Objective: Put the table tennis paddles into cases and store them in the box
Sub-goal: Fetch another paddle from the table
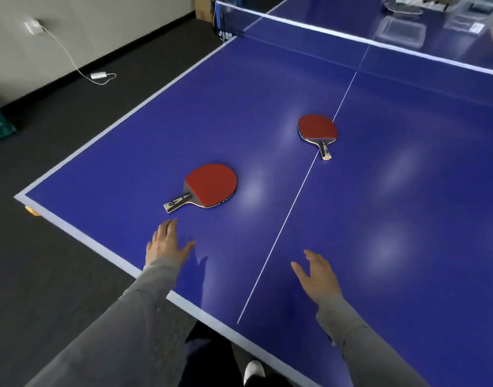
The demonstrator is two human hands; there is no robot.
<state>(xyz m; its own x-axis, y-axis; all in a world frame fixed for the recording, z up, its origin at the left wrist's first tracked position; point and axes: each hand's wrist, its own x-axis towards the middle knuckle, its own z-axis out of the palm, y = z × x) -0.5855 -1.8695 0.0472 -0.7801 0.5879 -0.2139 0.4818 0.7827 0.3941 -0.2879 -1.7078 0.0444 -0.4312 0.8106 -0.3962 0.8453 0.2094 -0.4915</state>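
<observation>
Both hands hover low over the near end of a blue table (393, 191), palms down, fingers spread, and neither has hold of anything. On the left hand (167, 243) the fingertips point up the table toward the near paddle (209, 189), which lies flat just beyond them; its handle end is the closest part, a short gap from the fingertips, angled down and to the left, with the red rubber face turned upward. That hand sits just inside the white border of the table's near edge. On the other side, the right hand (318, 272) is likewise loosely splayed and empty, positioned to the right of the white centre line (284, 224) (the thumb points toward it). The far paddle (318, 129) lies well apart from both hands, farther up the table and right beside the centre line, red face up, its handle pointing back toward the person and resting about on the line. Grey sleeves cover both forearms. Beyond the net (351, 32), on the far half, stand clear plastic boxes (401, 32), too blurred through the mesh to tell their contents. An orange ball (32, 211) peeks out under the table's left corner.
</observation>
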